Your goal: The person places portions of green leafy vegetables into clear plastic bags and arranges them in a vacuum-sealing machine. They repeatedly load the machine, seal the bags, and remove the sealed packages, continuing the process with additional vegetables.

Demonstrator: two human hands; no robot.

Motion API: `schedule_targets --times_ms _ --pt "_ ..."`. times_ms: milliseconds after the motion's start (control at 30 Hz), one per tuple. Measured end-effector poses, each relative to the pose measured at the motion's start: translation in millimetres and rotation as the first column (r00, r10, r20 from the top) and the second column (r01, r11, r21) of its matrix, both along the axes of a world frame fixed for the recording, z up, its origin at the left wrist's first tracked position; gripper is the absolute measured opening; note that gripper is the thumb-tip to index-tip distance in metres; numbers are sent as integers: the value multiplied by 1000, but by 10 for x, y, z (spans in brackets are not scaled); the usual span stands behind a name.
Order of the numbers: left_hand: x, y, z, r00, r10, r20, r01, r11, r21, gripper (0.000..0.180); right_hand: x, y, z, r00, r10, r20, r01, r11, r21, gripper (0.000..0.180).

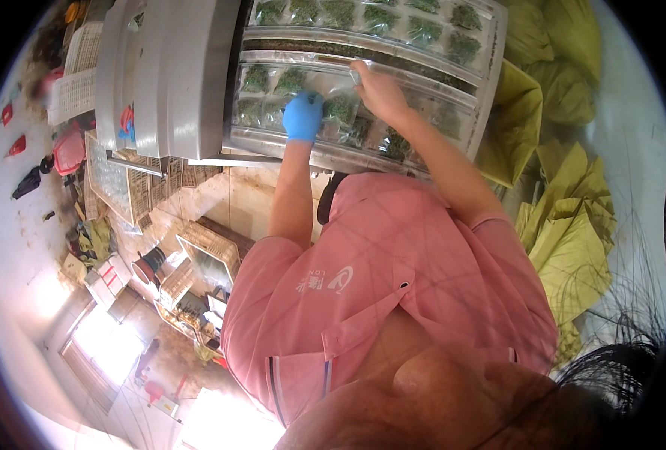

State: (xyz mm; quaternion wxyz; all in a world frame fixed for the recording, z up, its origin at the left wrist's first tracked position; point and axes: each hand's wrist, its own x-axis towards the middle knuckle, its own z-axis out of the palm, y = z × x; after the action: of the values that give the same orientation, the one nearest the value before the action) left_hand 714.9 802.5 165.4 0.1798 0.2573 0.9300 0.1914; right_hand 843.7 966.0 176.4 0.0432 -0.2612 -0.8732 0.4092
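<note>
My left hand (303,116), in a blue glove, has its fingers curled down among the clear plastic bags on the metal bed of the machine. What lies under its fingertips is hidden. My bare right hand (381,94) reaches in from the right. Its fingers pinch the edge of a clear plastic bag (331,82) beside the long metal bar. Bags of chopped-looking green stuff lie in rows around both hands: one bag (291,80) just beyond the glove, another bag (340,109) between my hands, and a third bag (396,144) below my right forearm.
Several more green-filled bags (380,20) lie on the far section, past the metal bar (355,64). A big stainless steel lid (190,75) stands to the left. Yellow-green sacks (573,217) crowd the right side. Plastic crates (119,180) are stacked at the left.
</note>
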Motion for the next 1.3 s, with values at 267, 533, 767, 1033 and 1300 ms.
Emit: schedule_targets --times_ms 267,533,767,1033,1300 --pt "-399 446 -30 939 -338 -65 310 912 -268 19 -110 -30 -444 963 31 267 -72 986 148 19" --pt "-574 510 -207 953 -273 -130 228 930 -288 22 79 134 -59 989 -104 108 90 988 126 25" --pt "-409 400 69 979 -158 -128 134 974 -183 28 -105 212 -306 982 -179 -54 185 971 152 29" --pt "-931 -1390 1420 931 296 -212 -225 926 302 29 267 43 -378 920 -302 -249 300 953 -48 20" --pt "-2615 -4135 1951 769 377 -516 -531 827 -185 54 709 -932 419 931 -214 -295 212 976 -40 9"
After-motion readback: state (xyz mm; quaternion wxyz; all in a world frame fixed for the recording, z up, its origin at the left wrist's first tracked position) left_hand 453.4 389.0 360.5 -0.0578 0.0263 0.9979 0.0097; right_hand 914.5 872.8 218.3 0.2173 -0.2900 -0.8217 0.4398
